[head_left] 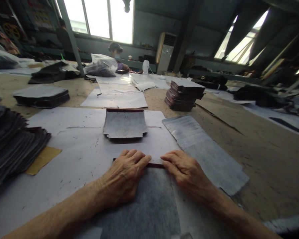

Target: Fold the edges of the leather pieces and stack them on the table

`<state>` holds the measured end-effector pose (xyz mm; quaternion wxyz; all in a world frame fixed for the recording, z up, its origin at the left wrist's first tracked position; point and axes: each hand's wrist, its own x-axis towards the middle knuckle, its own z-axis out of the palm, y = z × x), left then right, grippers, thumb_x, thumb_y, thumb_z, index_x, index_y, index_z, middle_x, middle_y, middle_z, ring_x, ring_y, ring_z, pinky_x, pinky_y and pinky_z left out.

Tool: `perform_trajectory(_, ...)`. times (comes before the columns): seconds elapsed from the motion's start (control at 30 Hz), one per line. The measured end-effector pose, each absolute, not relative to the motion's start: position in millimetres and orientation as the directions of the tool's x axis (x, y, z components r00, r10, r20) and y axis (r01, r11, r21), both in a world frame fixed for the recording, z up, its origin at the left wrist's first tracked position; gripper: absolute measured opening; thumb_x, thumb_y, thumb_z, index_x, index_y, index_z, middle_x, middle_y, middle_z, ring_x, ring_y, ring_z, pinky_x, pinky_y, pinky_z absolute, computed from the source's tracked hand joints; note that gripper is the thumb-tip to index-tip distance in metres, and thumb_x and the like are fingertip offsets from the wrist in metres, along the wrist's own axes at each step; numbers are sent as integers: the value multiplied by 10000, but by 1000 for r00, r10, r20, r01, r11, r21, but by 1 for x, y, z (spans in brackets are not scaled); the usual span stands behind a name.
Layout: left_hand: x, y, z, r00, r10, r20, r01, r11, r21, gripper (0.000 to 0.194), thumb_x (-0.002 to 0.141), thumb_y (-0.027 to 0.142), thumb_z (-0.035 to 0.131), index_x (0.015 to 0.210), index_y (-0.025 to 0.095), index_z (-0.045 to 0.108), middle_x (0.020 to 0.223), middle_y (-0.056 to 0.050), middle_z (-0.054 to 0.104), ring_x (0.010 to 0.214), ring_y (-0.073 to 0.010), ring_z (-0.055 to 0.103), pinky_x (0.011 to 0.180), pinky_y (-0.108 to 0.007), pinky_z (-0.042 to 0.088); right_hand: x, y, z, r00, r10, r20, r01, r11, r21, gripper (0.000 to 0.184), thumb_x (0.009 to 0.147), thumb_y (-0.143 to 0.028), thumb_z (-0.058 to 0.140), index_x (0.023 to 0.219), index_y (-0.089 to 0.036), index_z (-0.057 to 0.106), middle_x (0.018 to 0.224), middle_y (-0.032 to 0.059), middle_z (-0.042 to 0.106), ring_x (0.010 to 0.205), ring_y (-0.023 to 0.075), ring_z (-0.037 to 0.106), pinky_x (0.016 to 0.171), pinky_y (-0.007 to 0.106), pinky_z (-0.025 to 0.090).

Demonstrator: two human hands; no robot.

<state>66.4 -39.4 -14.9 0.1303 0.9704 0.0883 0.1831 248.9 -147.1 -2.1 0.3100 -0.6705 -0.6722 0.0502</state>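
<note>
My left hand (126, 177) lies flat, fingers stretched, on the top edge of a grey felt-like sheet (149, 205) with a dark red border strip (154, 165). My right hand (186, 172) rests flat beside it on the same edge, fingers pointing left. Neither hand grips anything. The sheet lies on white paper (72, 149) covering the table. Just beyond sits a small stack of similar grey pieces (124, 124).
A fanned pile of dark pieces (12, 139) is at the left, a yellow card (42, 159) beside it. A long grey strip (204, 149) lies to the right. Further stacks (183, 96), (41, 95) stand behind. Another person (116, 54) sits at the far end.
</note>
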Motion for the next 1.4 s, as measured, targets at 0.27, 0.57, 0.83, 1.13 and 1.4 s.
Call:
perform_trajectory(0.27,67,-38,-9,906,285,311,178,-927,331,381,769,86,493,1140,161,452,989,-77,512,885,-219,448,794,-393,406,232,-137,8,59,969,240,917,43,-396,211,700,5,645,661,-145,502,710,2,501,711,158,480,621,259,381)
perform_trajectory(0.57,63,-34,-7,861,251,443,79,-925,372,212,874,141,392,810,164,594,732,-27,549,693,-152,484,674,-300,354,231,-146,17,-169,892,420,848,349,-399,155,891,-113,387,951,-159,523,837,21,536,758,139,501,668,247,362)
perform_trajectory(0.83,52,-21,2,865,338,370,182,-899,398,211,852,192,470,696,167,610,642,-3,541,629,-128,504,627,-248,360,237,-134,9,-213,864,457,904,352,-244,327,940,-190,336,643,-156,469,624,9,478,578,121,449,558,250,289)
perform_trajectory(1.13,36,8,9,810,512,286,305,-784,541,200,823,206,494,743,177,675,657,-1,582,583,-102,507,553,-196,339,263,-124,16,-54,938,342,883,204,-422,361,927,-351,373,657,-179,540,616,1,524,578,125,506,529,221,351)
perform_trajectory(1.4,31,19,15,748,635,192,370,-640,673,179,781,288,555,743,179,692,665,5,619,631,-118,537,599,-206,377,273,-120,13,210,968,137,696,-50,-716,315,770,-448,489,668,-179,619,536,-16,489,492,119,451,458,208,318)
